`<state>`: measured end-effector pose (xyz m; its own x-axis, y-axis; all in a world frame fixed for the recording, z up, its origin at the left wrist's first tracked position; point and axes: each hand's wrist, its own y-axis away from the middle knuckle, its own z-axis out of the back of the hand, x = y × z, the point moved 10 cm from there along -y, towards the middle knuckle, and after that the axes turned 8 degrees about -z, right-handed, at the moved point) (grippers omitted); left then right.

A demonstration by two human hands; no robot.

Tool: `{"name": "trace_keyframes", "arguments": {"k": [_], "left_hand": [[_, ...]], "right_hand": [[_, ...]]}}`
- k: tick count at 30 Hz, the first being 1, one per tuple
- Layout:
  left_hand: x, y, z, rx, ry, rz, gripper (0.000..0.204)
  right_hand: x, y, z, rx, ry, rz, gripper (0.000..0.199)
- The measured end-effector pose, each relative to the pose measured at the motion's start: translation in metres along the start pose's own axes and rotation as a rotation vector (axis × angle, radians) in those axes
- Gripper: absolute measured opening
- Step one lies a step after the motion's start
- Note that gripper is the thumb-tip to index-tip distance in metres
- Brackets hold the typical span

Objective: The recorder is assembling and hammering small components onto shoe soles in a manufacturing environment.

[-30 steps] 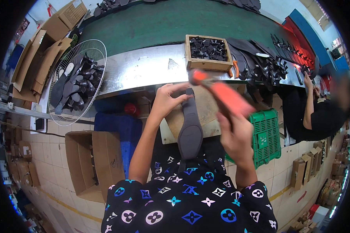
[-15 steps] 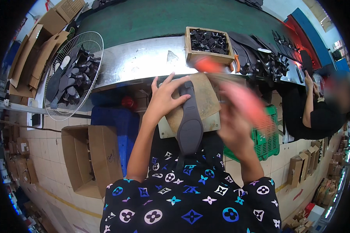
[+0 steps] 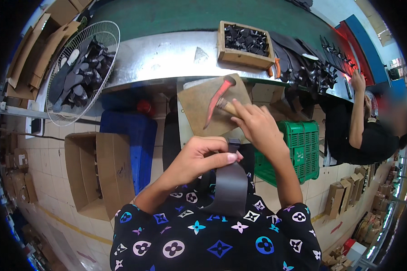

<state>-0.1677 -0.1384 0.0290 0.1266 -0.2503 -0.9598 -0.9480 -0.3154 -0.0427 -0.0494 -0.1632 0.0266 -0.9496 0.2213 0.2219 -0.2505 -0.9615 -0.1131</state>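
The brown square work board [image 3: 199, 106] juts out from the near edge of the long metal bench [image 3: 167, 49], and most of its face lies bare. Below it open room reaches down to the person's lap, hemmed by a blue crate [image 3: 131, 135] on the left and a green slatted plastic crate [image 3: 298, 144] on the right.

The left hand [image 3: 196, 158] is closed around the upper end of a dark grey flat rubber sole piece [image 3: 230, 180], thumb pressed across its face; the piece hangs down from the grip over the patterned sleeves, clear of the board's near edge. The right hand [image 3: 257, 126] is closed on the wooden handle of a hammer with a red head [image 3: 217, 101], which lies slantwise on the board, head toward the far edge.

On the bench, at the far edge of the board, stands a wooden box of small black parts [image 3: 246, 45]. A white wire basket [image 3: 83, 67] filled with dark soles sits at the bench's left end. Flat black soles [image 3: 303, 63] crowd the right end, where another person's arm [image 3: 359, 113] reaches up. An open cardboard box [image 3: 95, 171] stands on the tiled floor, left.
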Motion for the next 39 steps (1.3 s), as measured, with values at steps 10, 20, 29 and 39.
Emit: {"name": "trace_keyframes", "arguments": {"k": [10, 20, 29, 39], "left_hand": [[-0.005, 0.018, -0.044, 0.387, 0.239, 0.054, 0.023], [-0.027, 0.030, -0.067, 0.615, 0.225, -0.136, 0.023], [-0.038, 0.032, -0.048, 0.436, 0.102, -0.176, 0.027], [-0.001, 0.032, -0.051, 0.260, 0.423, 0.165, 0.033]], "right_hand": [[0.068, 0.030, 0.079, 0.374, -1.007, 0.640, 0.032], [0.104, 0.047, 0.103, 0.460, -0.917, 0.793, 0.023], [0.092, 0.035, 0.097, 0.420, -0.829, 0.727, 0.044], [0.049, 0.047, 0.019, 0.178, -1.594, -0.135, 0.057]]}}
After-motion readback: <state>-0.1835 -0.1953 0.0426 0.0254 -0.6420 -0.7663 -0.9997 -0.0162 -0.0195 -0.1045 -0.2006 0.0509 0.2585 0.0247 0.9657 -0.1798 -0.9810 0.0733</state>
